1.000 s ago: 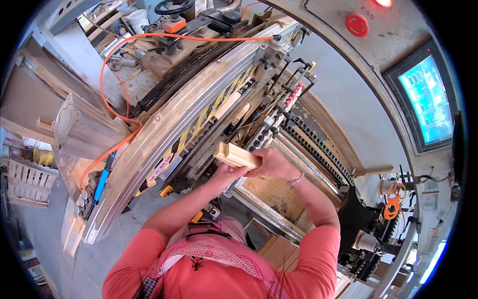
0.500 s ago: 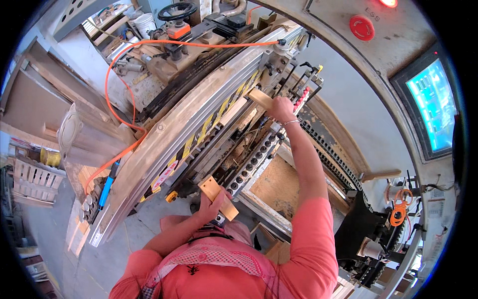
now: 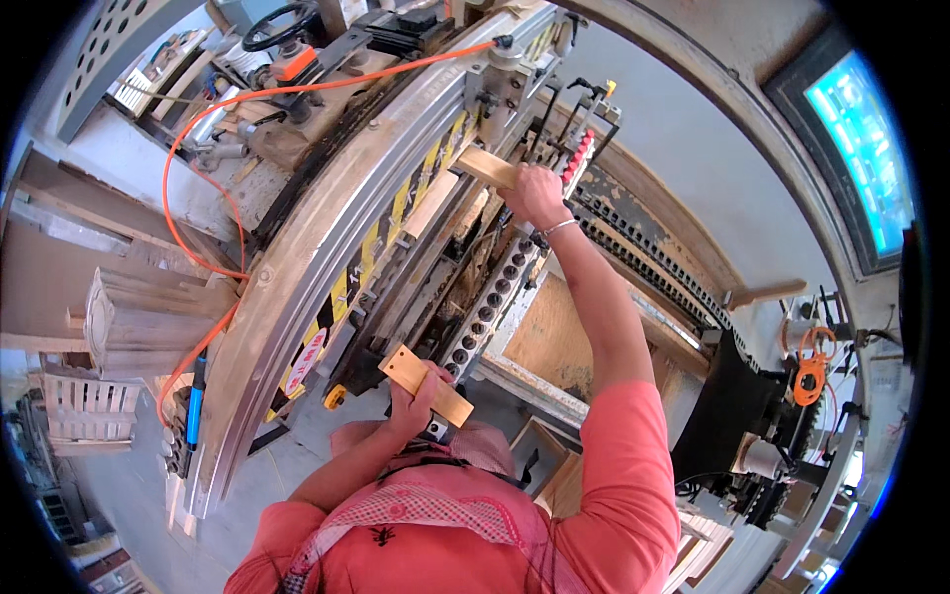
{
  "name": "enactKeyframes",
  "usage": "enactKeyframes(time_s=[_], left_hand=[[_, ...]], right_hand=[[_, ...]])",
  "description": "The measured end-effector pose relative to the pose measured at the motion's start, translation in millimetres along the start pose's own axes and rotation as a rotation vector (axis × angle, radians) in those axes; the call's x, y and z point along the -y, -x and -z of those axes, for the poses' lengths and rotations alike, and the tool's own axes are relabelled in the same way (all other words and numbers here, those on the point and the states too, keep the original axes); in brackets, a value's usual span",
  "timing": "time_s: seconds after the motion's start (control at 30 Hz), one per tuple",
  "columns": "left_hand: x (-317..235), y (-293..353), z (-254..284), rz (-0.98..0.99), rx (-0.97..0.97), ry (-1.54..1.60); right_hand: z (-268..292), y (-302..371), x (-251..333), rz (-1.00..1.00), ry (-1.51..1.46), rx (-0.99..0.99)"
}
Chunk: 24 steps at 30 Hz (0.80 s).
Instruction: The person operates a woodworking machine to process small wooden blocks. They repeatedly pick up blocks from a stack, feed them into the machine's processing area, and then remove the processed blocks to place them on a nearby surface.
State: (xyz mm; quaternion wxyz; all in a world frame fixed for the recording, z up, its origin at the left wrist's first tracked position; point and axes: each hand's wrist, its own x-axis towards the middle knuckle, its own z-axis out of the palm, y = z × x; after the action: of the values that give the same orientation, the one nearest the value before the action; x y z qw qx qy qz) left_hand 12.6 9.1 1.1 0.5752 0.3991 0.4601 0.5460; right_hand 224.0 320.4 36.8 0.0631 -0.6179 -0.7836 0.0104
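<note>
My right hand [image 3: 539, 195] reaches over the machine bed, fingers closed round one end of a small flat wooden block [image 3: 485, 166]. That block's other end points toward the striped machine rail. Beside it, a pale wooden piece [image 3: 431, 205] lies along the rail. Close to my body, my left hand [image 3: 414, 404] grips a second wooden block [image 3: 408, 370], tilted, with small holes showing near its upper end. A row of round black-and-metal fittings [image 3: 485, 314] runs along the machine between my hands.
An orange hose [image 3: 327, 85] loops over the long curved machine beam [image 3: 297, 238] on the left. A blue-handled tool [image 3: 195, 401] hangs at the beam's near end. A lit screen [image 3: 859, 148] is at the right, with orange-handled scissors [image 3: 809, 379] below it.
The whole view has shifted, the machine now sitting further left and higher. Both hands keep hold of their wooden blocks, in nearly the same places relative to the machine.
</note>
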Motion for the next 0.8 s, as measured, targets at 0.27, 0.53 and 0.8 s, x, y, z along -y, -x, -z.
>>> enactKeyframes(time_s=[0.27,0.53,0.8], left_hand=[[-4.9,-2.1,3.1,0.029,0.075,-0.053],[0.7,0.0,5.3,0.026,0.129,0.059],[-5.1,-0.3,2.3,0.031,0.117,0.035]], right_hand=[[9.6,-0.6,9.8,-0.040,0.009,0.044],[9.7,-3.4,14.7,-0.075,0.023,0.077],[8.4,-12.9,20.7,-0.041,0.019,0.050]])
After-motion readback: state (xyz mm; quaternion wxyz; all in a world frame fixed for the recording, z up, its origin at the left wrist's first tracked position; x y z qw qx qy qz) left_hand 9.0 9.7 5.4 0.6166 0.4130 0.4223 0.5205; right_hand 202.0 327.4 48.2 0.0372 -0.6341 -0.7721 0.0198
